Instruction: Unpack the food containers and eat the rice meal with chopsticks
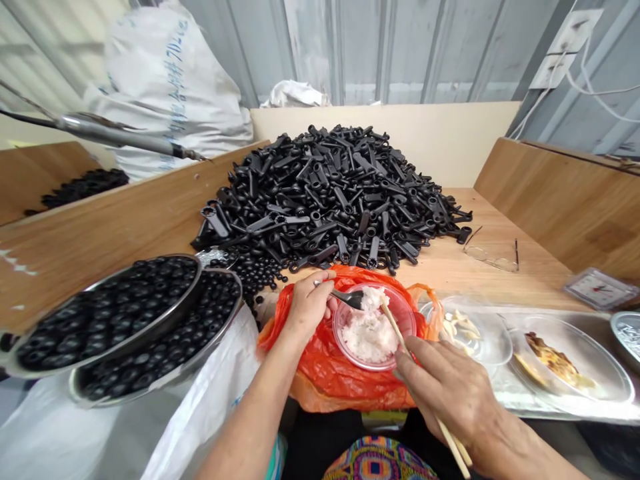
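A clear plastic bowl of white rice sits on an orange plastic bag at the near table edge. My left hand is closed round a metal spoon whose tip rests on the rice at the bowl's far rim. My right hand grips a pair of wooden chopsticks; their tips reach into the rice from the right.
A big heap of black plastic parts fills the table's middle. Two metal pans of black rings stand at the left on a white sack. Clear dishes of food, eyeglasses and a small clock lie to the right. Wooden partitions flank the table.
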A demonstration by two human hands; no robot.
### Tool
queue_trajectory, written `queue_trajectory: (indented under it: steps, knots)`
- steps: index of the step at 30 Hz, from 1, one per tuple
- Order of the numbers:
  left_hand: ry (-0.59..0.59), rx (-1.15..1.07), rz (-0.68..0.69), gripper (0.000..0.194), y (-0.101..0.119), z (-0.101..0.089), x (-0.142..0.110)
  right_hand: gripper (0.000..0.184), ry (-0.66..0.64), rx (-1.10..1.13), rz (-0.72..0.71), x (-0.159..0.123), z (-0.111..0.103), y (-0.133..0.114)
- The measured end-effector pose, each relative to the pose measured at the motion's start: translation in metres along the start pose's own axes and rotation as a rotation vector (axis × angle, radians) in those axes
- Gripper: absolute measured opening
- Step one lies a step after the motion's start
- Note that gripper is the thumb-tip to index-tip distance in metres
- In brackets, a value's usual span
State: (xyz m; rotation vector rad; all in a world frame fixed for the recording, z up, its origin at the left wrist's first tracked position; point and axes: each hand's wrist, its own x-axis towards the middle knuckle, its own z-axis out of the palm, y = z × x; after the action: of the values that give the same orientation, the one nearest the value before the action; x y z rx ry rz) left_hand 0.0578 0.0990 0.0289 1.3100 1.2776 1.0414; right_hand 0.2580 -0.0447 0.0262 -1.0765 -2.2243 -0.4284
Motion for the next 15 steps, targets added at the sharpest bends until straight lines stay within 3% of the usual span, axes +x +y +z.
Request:
queue_trajectory:
  steps: [8, 15]
  knots:
    - [-0.059, -0.135, -0.041, 0.058, -0.003, 0.008, -0.006, 0.034, -0.090, -0.111, -0.179, 0.004, -0.013, -0.016]
    - [-0.082, -0.156, -0.060, 0.059, -0.002, 0.010, -0.001, 0.038, -0.182, -0.120, -0.188, 0.003, -0.011, -0.015]
